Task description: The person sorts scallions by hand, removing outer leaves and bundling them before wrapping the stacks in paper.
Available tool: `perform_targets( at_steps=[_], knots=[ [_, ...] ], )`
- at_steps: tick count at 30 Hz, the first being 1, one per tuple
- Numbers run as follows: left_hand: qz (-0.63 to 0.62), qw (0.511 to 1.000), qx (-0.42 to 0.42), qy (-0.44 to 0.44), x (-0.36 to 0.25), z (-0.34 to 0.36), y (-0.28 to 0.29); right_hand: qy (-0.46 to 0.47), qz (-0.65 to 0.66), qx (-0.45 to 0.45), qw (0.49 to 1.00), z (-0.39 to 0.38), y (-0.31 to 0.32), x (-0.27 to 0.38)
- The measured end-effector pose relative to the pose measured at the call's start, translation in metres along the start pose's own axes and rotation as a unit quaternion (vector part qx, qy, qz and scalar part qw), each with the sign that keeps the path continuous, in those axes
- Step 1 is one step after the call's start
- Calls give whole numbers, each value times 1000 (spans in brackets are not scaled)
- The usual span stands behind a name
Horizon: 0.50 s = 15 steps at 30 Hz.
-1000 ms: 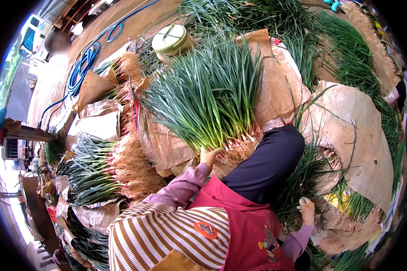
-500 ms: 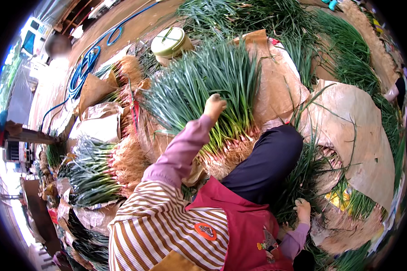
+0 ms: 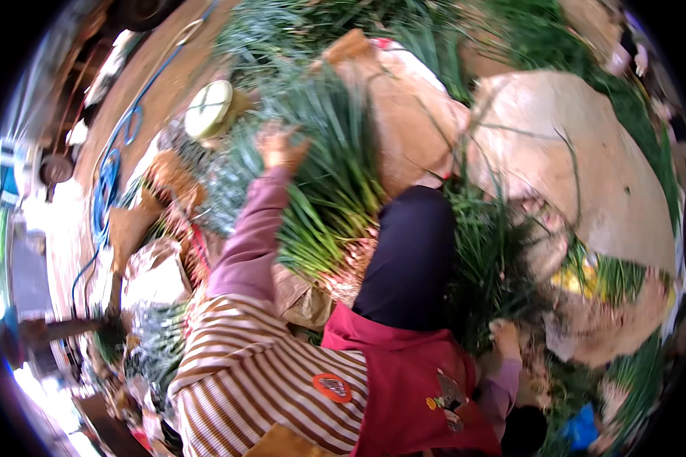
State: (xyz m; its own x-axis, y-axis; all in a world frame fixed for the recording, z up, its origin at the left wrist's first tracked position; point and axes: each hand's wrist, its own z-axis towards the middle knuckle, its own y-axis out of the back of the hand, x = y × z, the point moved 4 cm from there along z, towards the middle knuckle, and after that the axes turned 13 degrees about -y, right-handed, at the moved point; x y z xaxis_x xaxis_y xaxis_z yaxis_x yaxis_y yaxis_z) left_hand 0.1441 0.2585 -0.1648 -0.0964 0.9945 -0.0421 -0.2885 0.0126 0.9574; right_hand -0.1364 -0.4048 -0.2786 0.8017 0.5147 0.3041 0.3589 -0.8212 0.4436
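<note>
A big bundle of spring onions (image 3: 335,152) with pinkish root ends lies in front of me, its leaves fanned away from my knee. Over the leaf tops at its far left reaches my left hand (image 3: 280,148), fingers spread and slightly blurred. No stalk is visibly gripped there. My right hand (image 3: 504,339) is low beside my right thigh, against a heap of loose green leaves (image 3: 476,274). Its fingers are smeared and partly lost among the leaves, so what they hold cannot be made out.
A pale green round tub (image 3: 208,110) stands beyond the bundle at the left. Brown paper (image 3: 404,114) lies along its right side, and a larger paper sheet (image 3: 541,145) covers more onions. A blue hose (image 3: 107,179) coils on the left. More greens (image 3: 282,30) are heaped at the back.
My left hand has moved farther away and left, from the bundle's middle to its leaf tops, its fingers spreading. The view has shifted right. My right hand stays low by the loose leaves.
</note>
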Motion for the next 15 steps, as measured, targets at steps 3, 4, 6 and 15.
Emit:
perform_targets(
  at_steps=[3, 4, 6, 15],
  knots=[
    [0, 997, -65, -41, 96, 26, -1, 17, -57, -44, 997, 22, 7, -18],
    [-33, 996, -87, 11, 132, 35, 4, 63, -140, -127, 980, 15, 17, -1],
    [-139, 961, -196, 136, 202, 44, 31, 55, -2, -213, 975, 3, 31, 27],
    [-515, 827, 153, -167, -274, -18, 162, -10, -120, -179, 976, 40, 23, 84]
  ],
)
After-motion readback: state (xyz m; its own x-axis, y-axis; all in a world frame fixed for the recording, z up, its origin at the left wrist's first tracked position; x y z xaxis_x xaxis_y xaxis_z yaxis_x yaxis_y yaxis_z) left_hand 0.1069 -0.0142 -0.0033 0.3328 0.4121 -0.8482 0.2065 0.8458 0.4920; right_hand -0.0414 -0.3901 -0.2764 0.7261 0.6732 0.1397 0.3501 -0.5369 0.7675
